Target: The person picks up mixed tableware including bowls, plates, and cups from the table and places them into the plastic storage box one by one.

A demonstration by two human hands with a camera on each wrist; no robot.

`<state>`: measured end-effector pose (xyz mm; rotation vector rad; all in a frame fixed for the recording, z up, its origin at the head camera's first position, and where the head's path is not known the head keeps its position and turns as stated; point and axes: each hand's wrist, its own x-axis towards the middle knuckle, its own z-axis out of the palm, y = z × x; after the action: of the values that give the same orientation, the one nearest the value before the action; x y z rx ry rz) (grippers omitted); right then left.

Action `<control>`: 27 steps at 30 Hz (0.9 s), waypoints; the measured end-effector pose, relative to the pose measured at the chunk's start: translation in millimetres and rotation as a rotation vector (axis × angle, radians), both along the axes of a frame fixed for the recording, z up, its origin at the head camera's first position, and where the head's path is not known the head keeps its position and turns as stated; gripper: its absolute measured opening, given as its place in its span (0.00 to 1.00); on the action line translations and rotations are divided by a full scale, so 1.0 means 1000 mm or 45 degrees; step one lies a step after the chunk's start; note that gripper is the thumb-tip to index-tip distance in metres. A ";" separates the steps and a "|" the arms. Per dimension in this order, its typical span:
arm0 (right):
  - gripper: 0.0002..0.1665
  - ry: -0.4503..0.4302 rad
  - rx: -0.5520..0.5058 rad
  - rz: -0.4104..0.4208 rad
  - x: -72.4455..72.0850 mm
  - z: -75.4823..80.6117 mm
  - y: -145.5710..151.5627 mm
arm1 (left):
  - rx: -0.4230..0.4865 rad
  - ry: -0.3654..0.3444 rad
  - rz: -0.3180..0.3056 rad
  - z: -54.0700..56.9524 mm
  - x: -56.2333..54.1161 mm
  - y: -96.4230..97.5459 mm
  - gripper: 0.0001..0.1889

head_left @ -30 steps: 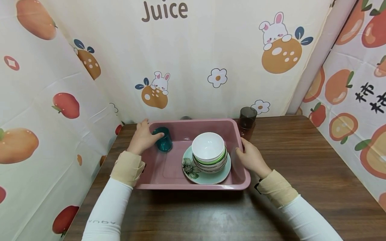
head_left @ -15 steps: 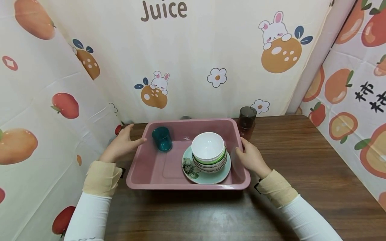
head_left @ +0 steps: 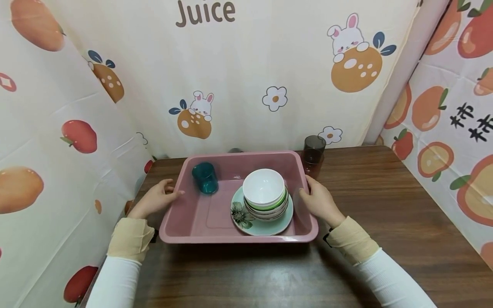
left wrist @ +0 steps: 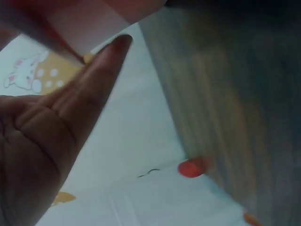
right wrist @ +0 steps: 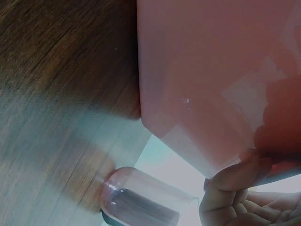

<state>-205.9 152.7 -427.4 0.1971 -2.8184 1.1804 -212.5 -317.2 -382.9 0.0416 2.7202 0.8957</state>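
Note:
A pink plastic basin (head_left: 215,231) stands on the wooden table. Inside it a teal cup (head_left: 205,177) leans in the back left corner, and a stack of bowls (head_left: 264,188) topped by a white one sits on a pale green plate (head_left: 239,222) with a dark flower. My right hand (head_left: 321,201) grips the basin's right rim, fingers curled beneath it in the right wrist view. At the left rim is my left hand (head_left: 154,199), its thumb close to the edge; the left wrist view shows its fingers (left wrist: 94,89) fairly straight. Whether they touch the basin I cannot tell.
A dark transparent cup (head_left: 313,156) stands just behind the basin's right side. Another round object (head_left: 235,150) is mostly hidden behind the back rim. Printed curtains (head_left: 239,64) enclose the table at the back and both sides.
My left hand has come away from beside the teal cup, out past the basin's left side, then slightly down along that rim. My right hand keeps its grip. The view has shifted slightly.

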 end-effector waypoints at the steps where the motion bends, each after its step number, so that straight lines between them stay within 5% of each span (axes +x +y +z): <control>1: 0.31 -0.001 -0.001 0.001 0.000 0.000 0.000 | 0.015 -0.003 -0.003 -0.003 0.000 0.000 0.46; 10: 0.32 -0.013 -0.004 0.006 0.001 0.002 0.000 | 0.221 0.029 -0.022 -0.026 0.002 0.001 0.24; 27: 0.31 0.001 0.030 0.033 -0.002 0.001 0.004 | 0.266 0.051 0.041 -0.027 0.009 0.007 0.22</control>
<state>-208.4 156.4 -426.4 0.2358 -2.8388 1.1525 -203.3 -309.9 -409.8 0.0576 2.6588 1.1973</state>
